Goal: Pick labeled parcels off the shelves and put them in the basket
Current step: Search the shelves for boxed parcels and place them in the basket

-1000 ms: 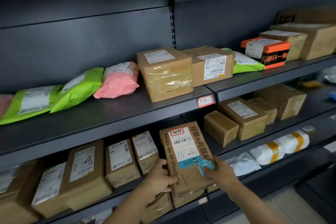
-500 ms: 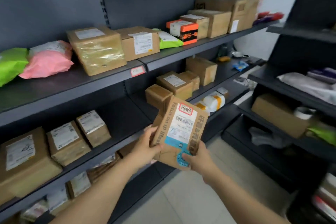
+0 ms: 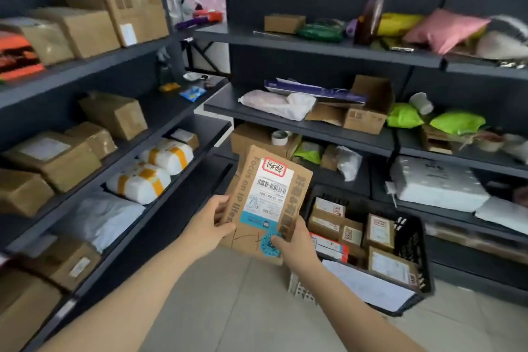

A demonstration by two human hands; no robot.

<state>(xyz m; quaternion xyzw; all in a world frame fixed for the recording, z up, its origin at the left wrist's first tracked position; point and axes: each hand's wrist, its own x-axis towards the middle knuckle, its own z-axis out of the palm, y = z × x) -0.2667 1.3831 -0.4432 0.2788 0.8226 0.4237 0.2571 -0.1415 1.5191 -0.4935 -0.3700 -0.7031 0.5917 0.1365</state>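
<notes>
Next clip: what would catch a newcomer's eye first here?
The brown labeled parcel at centre, held up in both hands, left and right. Just right of it, a black basket on the floor already holds several labeled parcels, with shelves of boxes on both sides.

Dim, soft overall light; blurred, wide-angle-bent edges; sharper centre.

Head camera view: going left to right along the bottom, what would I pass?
White bundles with yellow tape → left hand → brown cardboard parcel with a white barcode label → right hand → black plastic basket holding small parcels.
</notes>
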